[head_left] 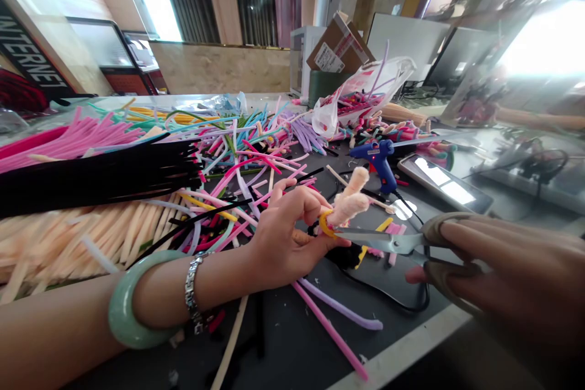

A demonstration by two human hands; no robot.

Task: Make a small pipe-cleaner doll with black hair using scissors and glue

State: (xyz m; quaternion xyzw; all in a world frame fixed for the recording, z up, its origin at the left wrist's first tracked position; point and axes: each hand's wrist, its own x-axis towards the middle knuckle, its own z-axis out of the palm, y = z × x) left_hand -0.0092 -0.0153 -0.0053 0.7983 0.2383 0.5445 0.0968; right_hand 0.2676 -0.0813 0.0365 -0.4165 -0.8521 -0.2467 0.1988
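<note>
The left hand (pixel 286 225) pinches a cream pipe-cleaner figure (pixel 348 202) just above a cluttered worktop (pixel 292 347). The right hand (pixel 498 253), curled around scissors (pixel 397 242), holds their tips at the figure's yellow band (pixel 326 224).

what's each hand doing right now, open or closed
Left hand: closed, holding the beige fuzzy figure.
Right hand: closed around the handles of the scissors.
</note>
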